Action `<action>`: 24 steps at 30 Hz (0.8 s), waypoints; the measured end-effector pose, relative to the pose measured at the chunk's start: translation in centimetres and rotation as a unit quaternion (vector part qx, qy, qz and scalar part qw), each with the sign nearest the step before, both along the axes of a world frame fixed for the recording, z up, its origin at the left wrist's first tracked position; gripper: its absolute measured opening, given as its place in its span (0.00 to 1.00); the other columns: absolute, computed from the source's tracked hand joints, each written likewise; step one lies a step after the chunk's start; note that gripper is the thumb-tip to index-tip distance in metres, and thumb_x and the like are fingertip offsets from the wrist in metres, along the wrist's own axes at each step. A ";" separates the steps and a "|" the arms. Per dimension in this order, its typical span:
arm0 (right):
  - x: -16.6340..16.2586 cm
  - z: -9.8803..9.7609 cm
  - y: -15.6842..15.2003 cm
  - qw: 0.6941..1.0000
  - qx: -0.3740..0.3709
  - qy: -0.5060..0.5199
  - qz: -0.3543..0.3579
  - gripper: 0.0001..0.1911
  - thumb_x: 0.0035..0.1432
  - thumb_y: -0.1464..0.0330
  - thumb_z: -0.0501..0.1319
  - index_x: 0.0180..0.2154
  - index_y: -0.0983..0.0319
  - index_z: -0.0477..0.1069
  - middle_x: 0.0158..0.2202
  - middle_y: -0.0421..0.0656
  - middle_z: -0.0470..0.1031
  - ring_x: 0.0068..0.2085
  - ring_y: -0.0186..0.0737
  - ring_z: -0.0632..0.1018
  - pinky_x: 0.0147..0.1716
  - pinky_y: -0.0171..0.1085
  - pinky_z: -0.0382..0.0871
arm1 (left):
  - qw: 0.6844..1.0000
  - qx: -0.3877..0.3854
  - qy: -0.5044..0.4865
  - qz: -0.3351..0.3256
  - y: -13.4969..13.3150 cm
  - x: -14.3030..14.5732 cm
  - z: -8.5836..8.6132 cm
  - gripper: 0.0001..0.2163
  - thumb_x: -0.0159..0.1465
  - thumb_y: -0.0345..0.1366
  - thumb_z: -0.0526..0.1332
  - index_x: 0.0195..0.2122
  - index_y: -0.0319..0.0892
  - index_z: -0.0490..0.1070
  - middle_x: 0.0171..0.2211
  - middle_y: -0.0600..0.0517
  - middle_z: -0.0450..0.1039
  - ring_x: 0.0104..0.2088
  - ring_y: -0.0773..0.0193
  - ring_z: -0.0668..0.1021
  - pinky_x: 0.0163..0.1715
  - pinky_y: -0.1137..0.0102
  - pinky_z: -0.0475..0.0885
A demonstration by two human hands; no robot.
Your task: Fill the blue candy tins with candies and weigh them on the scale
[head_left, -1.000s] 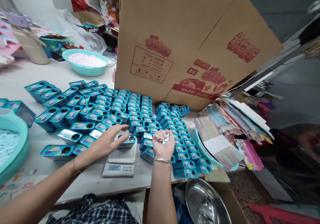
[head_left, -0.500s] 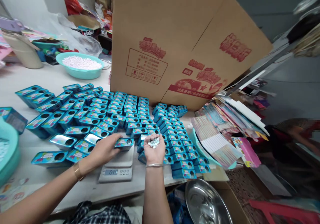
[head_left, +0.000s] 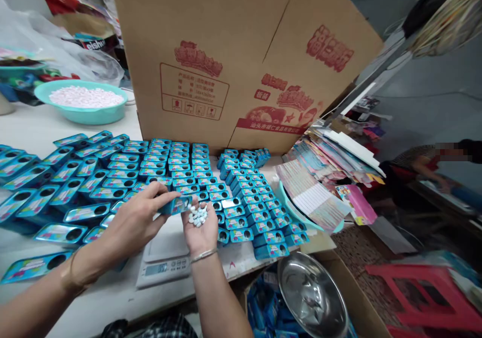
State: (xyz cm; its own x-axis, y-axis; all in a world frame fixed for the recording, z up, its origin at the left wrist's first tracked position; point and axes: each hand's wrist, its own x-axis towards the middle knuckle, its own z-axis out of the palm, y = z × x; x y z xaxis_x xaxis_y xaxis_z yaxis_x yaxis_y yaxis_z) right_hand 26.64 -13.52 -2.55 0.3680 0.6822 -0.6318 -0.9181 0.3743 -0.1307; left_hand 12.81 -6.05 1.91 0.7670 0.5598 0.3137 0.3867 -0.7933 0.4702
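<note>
My left hand grips a small blue tin between thumb and fingers, lifted off the scale. The tin is tipped to the right, its opening end at the edge of my right palm, with white pieces at its mouth. Cupped palm-up, my right hand holds a little pile of small pale candies. Below both hands lies a white digital scale with a lit display and a bare plate. Rows of similar blue tins with round holes in their tops surround the hands.
Behind the tins stands a large cardboard carton. A turquoise basin of pale candies is at the left. Papers lie on another basin at the right. A steel bowl sits below the table edge. Another person works far right.
My left hand has lifted the tin off the scale and tilted it against my right palm. The scale's reading has dropped. The view has swung to the right.
</note>
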 end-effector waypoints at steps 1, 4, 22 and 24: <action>-0.1 0.0 0.1 1.000 -0.001 0.005 -0.002 0.16 0.66 0.64 0.52 0.26 0.60 0.63 0.28 0.42 0.79 0.32 0.35 0.80 0.33 0.38 0.77 | 1.000 -0.001 0.009 0.005 0.1 0.3 -0.2 0.19 0.59 0.38 0.55 0.51 0.50 0.74 0.46 0.47 0.70 0.43 0.54 0.76 0.42 0.63 0.72; -0.1 -0.1 0.2 1.000 -0.003 0.011 0.004 0.16 0.66 0.65 0.51 0.25 0.60 0.62 0.28 0.42 0.79 0.31 0.34 0.80 0.33 0.36 0.76 | 1.000 -0.006 0.013 0.022 0.3 0.6 -0.9 0.19 0.59 0.40 0.55 0.51 0.50 0.75 0.46 0.47 0.70 0.42 0.55 0.76 0.39 0.65 0.72; 5.3 -1.1 -2.7 0.989 0.076 -0.129 -0.012 0.10 0.61 0.66 0.55 0.27 0.59 0.62 0.24 0.35 0.67 0.24 0.28 0.70 0.25 0.30 0.70 | 0.951 -0.287 -0.059 0.094 -1.6 -1.8 -9.7 0.23 0.56 0.46 0.65 0.52 0.44 0.71 0.49 0.47 0.77 0.49 0.51 0.79 0.51 0.59 0.73; 5.6 -1.1 -2.9 0.982 0.094 -0.165 0.000 0.09 0.60 0.67 0.56 0.27 0.59 0.60 0.23 0.34 0.65 0.23 0.28 0.68 0.23 0.30 0.67 | 0.956 -0.267 -0.076 0.099 -1.5 -2.8 -9.2 0.31 0.56 0.48 0.65 0.59 0.44 0.64 0.56 0.44 0.72 0.55 0.50 0.75 0.56 0.56 0.70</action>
